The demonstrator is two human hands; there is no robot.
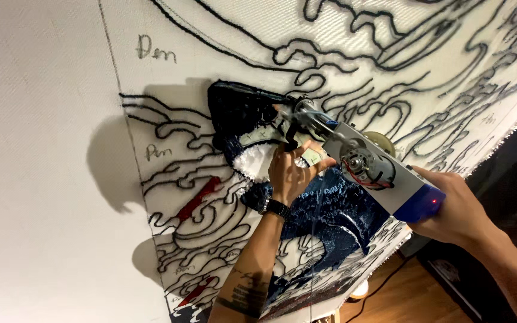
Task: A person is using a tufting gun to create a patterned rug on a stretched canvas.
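A large white cloth [43, 179] hangs stretched upright, drawn over with black wave outlines. Parts of it are filled with dark blue and white tufted yarn [336, 209]. A grey and blue tufting gun [366, 164] presses its tip against the cloth near a white tufted patch [257, 160]. My left hand [291, 173], with a black watch at the wrist, grips the gun's black front handle. My right hand [453, 209] holds the blue rear end of the gun, where a small red light glows.
Two small red tufted strokes [198, 197] sit left of the blue area. The cloth's frayed edge [510, 131] runs along the right. Below it lie a wooden floor [402, 299], a cable and dark furniture [498, 263].
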